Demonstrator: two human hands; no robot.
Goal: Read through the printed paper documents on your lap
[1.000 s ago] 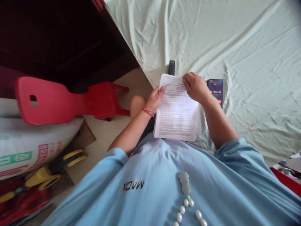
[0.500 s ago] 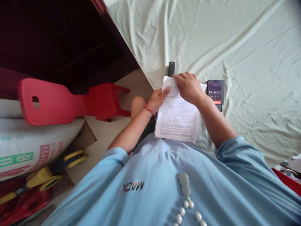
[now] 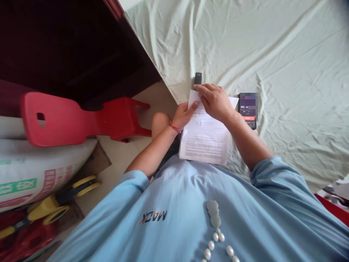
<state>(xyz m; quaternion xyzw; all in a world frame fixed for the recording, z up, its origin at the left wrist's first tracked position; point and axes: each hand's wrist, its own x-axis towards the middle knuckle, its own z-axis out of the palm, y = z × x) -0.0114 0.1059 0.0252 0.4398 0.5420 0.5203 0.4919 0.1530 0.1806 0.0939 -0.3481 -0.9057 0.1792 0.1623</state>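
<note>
A stack of printed paper sheets [image 3: 204, 142] lies in my lap against the light-blue shirt. My left hand [image 3: 185, 115], with a red string round the wrist, grips the stack's left edge, its thumb on top and its fingers hidden beneath. Over the top edge lies my right hand [image 3: 215, 102], its fingers bent together at the upper left corner of the sheets. Just beyond its fingertips is a small black oblong object [image 3: 198, 79], which looks like a stapler and rests on the pale green cloth [image 3: 272, 54].
A phone [image 3: 247, 112] showing a timer lies on the cloth to the right. On the left stand a red plastic chair [image 3: 60, 118], a printed white sack [image 3: 49, 167] and a yellow wheeled thing [image 3: 46, 209]. A dark wooden piece of furniture [image 3: 68, 43] fills the upper left.
My right hand has shifted slightly left along the top edge, its fingertips now at the corner by the black object. My left hand keeps its hold on the sheets.
</note>
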